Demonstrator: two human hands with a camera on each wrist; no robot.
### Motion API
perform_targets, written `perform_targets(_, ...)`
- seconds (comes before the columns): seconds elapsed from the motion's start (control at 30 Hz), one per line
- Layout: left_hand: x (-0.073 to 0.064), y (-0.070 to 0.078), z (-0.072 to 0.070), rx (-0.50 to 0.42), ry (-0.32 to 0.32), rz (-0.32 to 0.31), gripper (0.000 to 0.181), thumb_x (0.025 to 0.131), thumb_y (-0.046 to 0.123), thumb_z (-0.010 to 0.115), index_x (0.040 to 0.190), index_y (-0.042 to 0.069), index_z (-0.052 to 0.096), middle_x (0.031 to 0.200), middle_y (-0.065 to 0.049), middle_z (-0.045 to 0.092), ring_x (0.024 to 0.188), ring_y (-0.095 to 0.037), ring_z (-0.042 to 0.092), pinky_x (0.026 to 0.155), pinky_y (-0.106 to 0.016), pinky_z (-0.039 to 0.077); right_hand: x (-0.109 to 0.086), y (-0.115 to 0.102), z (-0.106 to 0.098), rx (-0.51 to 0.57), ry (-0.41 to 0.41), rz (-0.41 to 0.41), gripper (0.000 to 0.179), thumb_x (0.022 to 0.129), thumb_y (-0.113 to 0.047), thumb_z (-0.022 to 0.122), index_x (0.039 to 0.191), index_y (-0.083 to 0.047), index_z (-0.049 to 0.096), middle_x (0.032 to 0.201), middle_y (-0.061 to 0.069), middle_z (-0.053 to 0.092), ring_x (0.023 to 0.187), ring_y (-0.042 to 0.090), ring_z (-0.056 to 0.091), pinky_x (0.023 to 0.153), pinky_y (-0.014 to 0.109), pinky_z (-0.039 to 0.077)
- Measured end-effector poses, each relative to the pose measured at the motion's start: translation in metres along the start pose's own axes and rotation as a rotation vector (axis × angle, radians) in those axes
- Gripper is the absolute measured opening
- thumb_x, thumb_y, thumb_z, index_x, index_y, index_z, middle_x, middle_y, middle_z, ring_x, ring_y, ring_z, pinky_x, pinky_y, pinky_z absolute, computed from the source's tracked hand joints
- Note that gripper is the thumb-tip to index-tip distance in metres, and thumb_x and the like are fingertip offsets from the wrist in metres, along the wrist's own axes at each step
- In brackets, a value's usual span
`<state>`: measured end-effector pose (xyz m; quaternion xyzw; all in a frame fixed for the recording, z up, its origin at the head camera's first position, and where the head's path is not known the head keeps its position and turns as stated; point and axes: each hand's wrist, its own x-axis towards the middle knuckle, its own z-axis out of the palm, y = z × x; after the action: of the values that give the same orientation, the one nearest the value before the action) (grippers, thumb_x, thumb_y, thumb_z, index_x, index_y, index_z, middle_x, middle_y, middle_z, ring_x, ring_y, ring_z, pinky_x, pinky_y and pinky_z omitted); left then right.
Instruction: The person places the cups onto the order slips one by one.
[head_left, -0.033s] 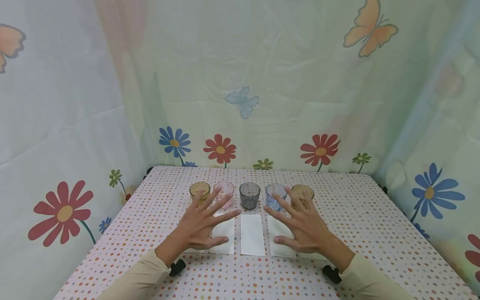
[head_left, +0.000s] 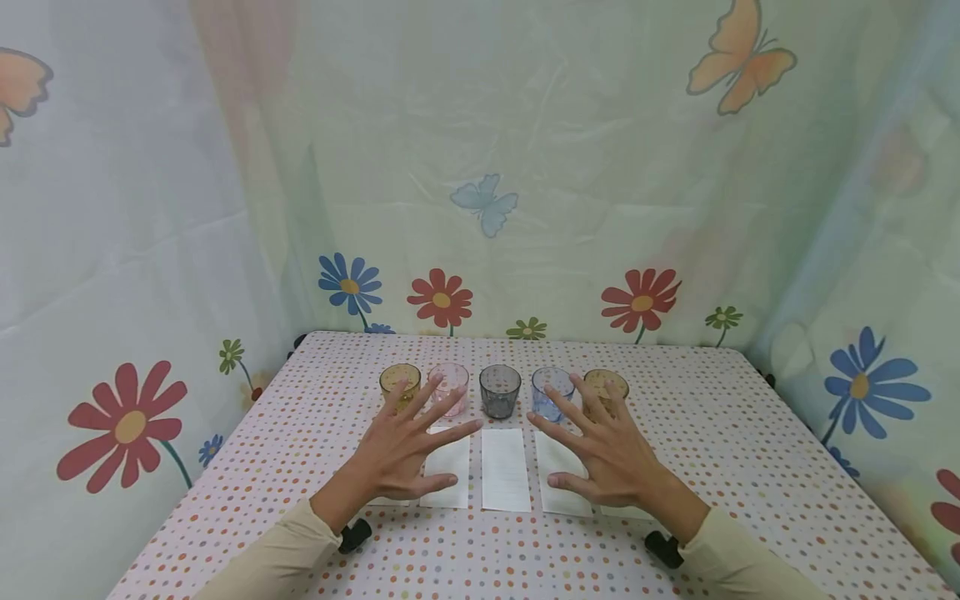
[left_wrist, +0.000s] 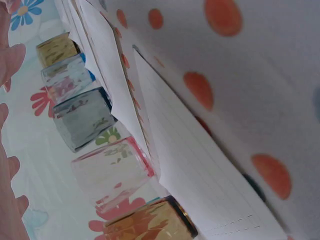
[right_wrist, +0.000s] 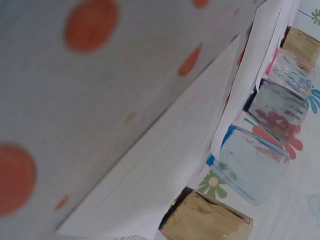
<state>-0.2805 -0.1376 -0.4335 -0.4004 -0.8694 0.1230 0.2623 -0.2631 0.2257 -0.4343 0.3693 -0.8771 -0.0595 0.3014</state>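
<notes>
The left hand and right hand hang nearest, palms down, fingers spread wide, holding nothing; neither pinches or presses anything. Below them a row of lined paper slips lies on the dotted tablecloth, the middle slip in full view, the others partly covered. They look thin and limp, likely to slide or crease under a brushing wrist.

Just beyond the slips stand five upright glass tumblers, left to right: left amber tumbler, pink tumbler, grey tumbler, blue tumbler and right amber tumbler. In the head view fingertips overlap all but the grey one, yet the wrist views show no contact.

I judge them light, rigid, smooth and breakable, apt to slip from dry fingers. Thumb and fingers around the mid-wall should hold best, with modest pressure; the narrow gaps leave little finger room, so approach from above or front. Behind hangs a flowered curtain.
</notes>
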Motion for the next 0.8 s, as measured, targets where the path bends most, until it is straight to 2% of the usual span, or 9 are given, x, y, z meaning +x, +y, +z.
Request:
perform_targets(0.3, -0.002, -0.002, 0.002, -0.004, 0.004, -0.014, 0.082, 0.088, 0.082, 0.035, 0.160, 0.045, 0.023, 0.170, -0.002, 0.016, 0.155, -0.036, 0.013, 0.116, -0.070, 0.018, 0.002, 0.001, 0.002, 0.021, 0.021, 0.008, 0.093, 0.077, -0.075, 0.063, 0.157, -0.036, 0.038, 0.164, 0.010, 0.033, 0.153, 0.046, 0.013, 0.107, 0.082, 0.015)
perform_targets(0.57, 0.000, -0.008, 0.003, -0.105, 0.038, -0.053, 0.080, 0.087, 0.074, 0.051, 0.158, 0.041, 0.034, 0.169, -0.003, 0.022, 0.154, -0.037, 0.018, 0.113, -0.072, 0.024, 0.008, 0.002, 0.001, 0.057, 0.106, -0.003, 0.083, 0.092, -0.081, 0.031, 0.151, -0.026, 0.049, 0.155, 0.012, 0.046, 0.146, 0.046, 0.032, 0.107, 0.077, 0.023)
perform_targets(0.8, -0.002, -0.012, 0.004, -0.177, 0.018, -0.076, 0.077, 0.091, 0.071, 0.048, 0.159, 0.041, 0.030, 0.168, -0.004, 0.023, 0.154, -0.037, 0.019, 0.112, -0.072, 0.026, 0.016, 0.003, 0.002, 0.086, 0.120, -0.036, 0.082, 0.093, -0.079, 0.035, 0.149, -0.022, 0.052, 0.152, 0.011, 0.051, 0.141, 0.043, 0.041, 0.104, 0.070, 0.035)
